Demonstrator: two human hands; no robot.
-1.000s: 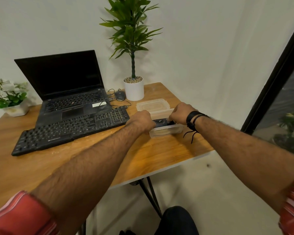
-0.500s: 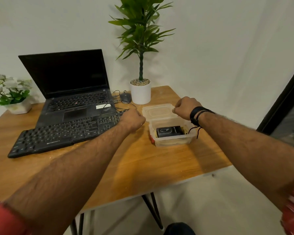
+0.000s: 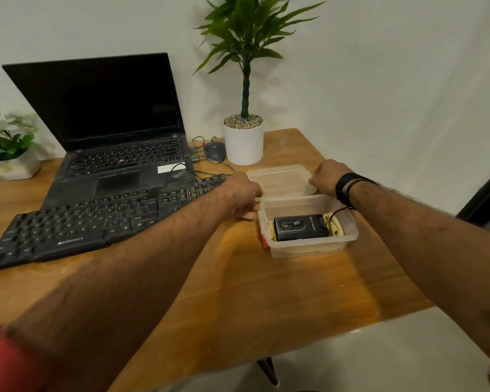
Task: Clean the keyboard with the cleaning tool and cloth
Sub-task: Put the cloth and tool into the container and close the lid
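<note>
Clear plastic lid (image 3: pixel 280 181) sits pinched between both hands, left hand (image 3: pixel 239 195) and right hand (image 3: pixel 327 176), each grip closed on an end, just behind the open tub (image 3: pixel 309 244) near the surface's right edge. Inside the tub: a black tool (image 3: pixel 300 227) lying lengthwise left-right on something yellowish, maybe the cloth. It's just below both hands. The keyboard (image 3: pixel 82 222) waits to the left.

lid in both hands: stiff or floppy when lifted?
Lid looks thin, clear plastic, so probably light and a bit flexy. Left hand and right hand grip opposite edges, which should limit sag. Smooth surface may be slippery.
</note>
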